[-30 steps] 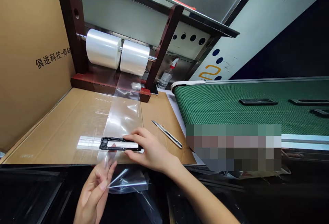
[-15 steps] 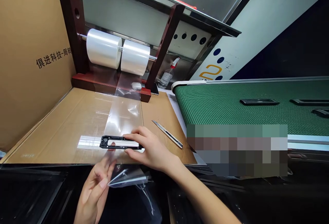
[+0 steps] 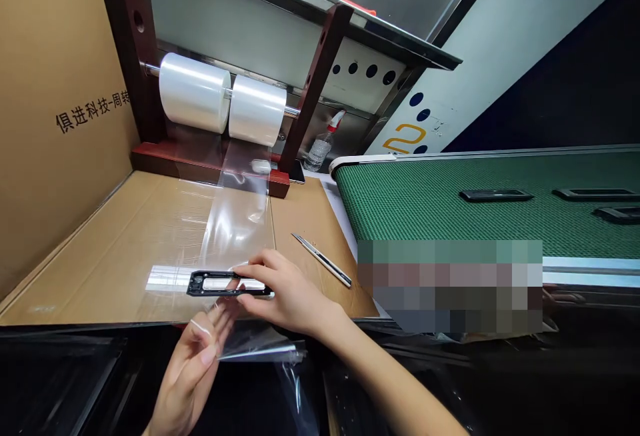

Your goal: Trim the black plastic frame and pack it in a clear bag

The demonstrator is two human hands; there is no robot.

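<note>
Right now the right hand (image 3: 287, 293) presses flat on the right end of a black plastic frame (image 3: 220, 284), fingers spread over it, not clenched, pinning it to the cardboard-covered worktop (image 3: 115, 249). That frame lies near the front edge of the worktop, on a strip of clear film (image 3: 240, 223) running down from the right-hand film roll (image 3: 257, 110). Down below the edge, the left hand (image 3: 193, 363) pinches the loose end of the film between thumb and fingertips, the sheet creasing just right of the fingers. A second film roll (image 3: 194, 93) sits beside the first on the same rod of a dark red stand (image 3: 315, 83). A slim utility knife (image 3: 323, 261) rests just right of the right hand. Further right, a green conveyor belt (image 3: 425, 209) carries more black frames (image 3: 495, 195). A spray bottle (image 3: 323, 146) stands behind the stand.
</note>
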